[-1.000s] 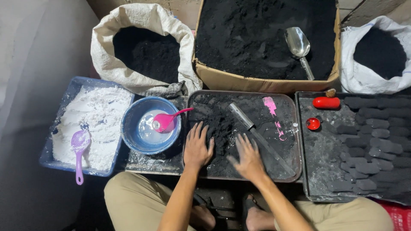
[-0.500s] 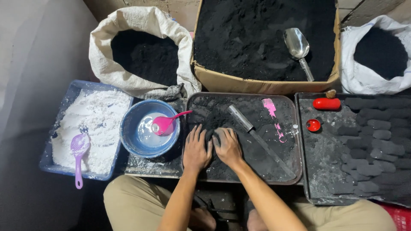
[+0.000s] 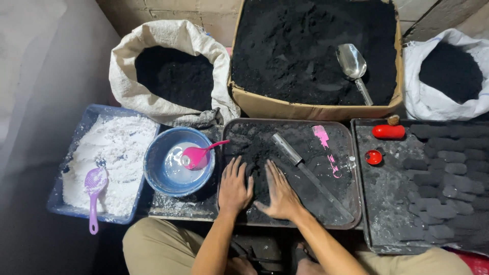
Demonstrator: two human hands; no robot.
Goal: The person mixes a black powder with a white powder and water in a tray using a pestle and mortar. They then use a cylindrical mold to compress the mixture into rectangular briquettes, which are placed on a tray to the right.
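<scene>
My left hand (image 3: 234, 187) and right hand (image 3: 279, 193), fingers spread flat, should press evenly on the black powder (image 3: 254, 153) toward twelve o'clock of the tray (image 3: 351, 203).

Both forearms reach forward from bent knees, left hand (image 3: 235, 187) and right hand (image 3: 280, 194) lying palm-down side by side, fingers spread and extended, thumbs angled inward and nearly meeting, wrists level, skin dusted dark.

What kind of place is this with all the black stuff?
Probably a small home workshop for making charcoal briquettes. Both hands, left hand and right hand, press black powder in a tray; shaped black lumps lie alongside, and a cardboard box holds more powder.
</scene>
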